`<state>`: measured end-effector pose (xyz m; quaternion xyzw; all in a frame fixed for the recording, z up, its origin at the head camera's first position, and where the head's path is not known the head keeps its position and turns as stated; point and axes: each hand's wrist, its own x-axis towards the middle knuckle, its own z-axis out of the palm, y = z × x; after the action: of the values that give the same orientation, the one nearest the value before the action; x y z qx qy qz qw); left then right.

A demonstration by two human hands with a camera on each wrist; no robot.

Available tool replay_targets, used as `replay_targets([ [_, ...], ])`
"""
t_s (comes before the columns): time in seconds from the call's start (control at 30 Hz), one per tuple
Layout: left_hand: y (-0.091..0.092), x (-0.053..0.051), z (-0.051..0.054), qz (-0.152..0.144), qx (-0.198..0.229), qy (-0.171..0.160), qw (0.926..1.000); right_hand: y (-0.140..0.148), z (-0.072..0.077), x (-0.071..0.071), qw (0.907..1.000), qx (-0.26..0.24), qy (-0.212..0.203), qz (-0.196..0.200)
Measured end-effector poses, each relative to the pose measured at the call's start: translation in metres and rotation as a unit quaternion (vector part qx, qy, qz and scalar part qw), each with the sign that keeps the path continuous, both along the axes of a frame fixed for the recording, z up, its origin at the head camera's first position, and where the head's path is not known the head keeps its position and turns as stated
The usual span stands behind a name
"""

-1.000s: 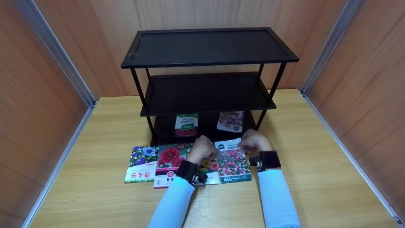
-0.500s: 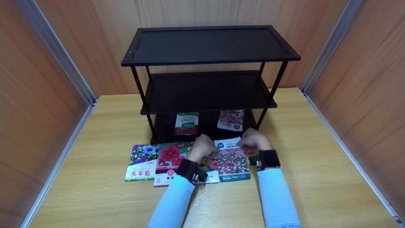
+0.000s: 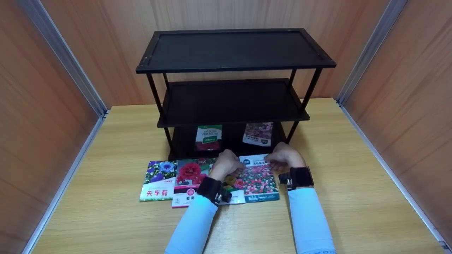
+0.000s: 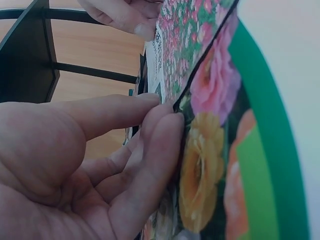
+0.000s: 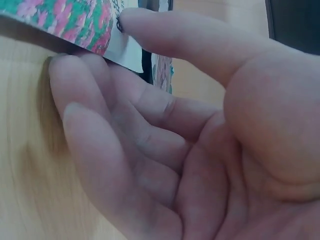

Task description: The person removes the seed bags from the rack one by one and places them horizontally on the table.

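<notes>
Nearest, two light-blue sleeves [image 3: 192, 229] with black wrist bands reach over the yellowish wooden worktop [image 3: 243, 229]. On it, left to right, lie a blue-flowered white rectangular packet [image 3: 158, 181], a red-flowered packet with a pink stripe [image 3: 185, 190] and a yellow-and-pink-flowered packet [image 3: 239, 183]. Rightmost is a thin pink-flowered packet with a teal lower band [image 3: 260, 185], both hands at its far end. The left hand [image 3: 227, 164] has thumb and fingers together, apparently pinching its left edge; the right hand [image 3: 284, 155] pinches its far right corner, thumb in front. An even, light pinch on both sides should stop it bowing, and the left fingers should avoid catching the neighbouring packet. Farther, a black three-tier shelf [image 3: 233, 98] holds a green-and-white packet [image 3: 209, 135] and a purplish-pink packet [image 3: 258, 132] on its lowest tier.
</notes>
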<state>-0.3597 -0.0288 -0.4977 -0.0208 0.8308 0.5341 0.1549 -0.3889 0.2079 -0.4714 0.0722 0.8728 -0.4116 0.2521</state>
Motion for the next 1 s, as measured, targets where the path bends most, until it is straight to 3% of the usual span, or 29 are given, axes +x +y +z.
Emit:
replay_targets([
  [0.2,0.003,-0.001,0.003,0.004,-0.029,0.013,0.9995,0.001,0.014,0.004,0.9995,0.017,0.016,0.018],
  [0.37,0.002,-0.001,0.015,-0.002,-0.055,0.061,0.9966,-0.003,0.030,0.007,0.9965,0.035,0.067,0.035],
  [0.47,-0.001,0.000,0.024,-0.027,-0.084,0.110,0.9900,-0.005,0.040,0.011,0.9932,0.044,0.099,0.042],
  [0.67,-0.020,0.001,0.045,-0.067,-0.147,0.202,0.9660,-0.012,0.052,0.015,0.9845,0.050,0.160,0.050],
  [0.83,-0.046,-0.001,0.059,-0.070,-0.157,0.235,0.9567,-0.022,0.058,0.016,0.9682,0.067,0.229,0.073],
  [1.0,-0.072,-0.009,0.063,-0.094,-0.154,0.242,0.9534,-0.034,0.061,0.018,0.9609,0.081,0.239,0.113],
])
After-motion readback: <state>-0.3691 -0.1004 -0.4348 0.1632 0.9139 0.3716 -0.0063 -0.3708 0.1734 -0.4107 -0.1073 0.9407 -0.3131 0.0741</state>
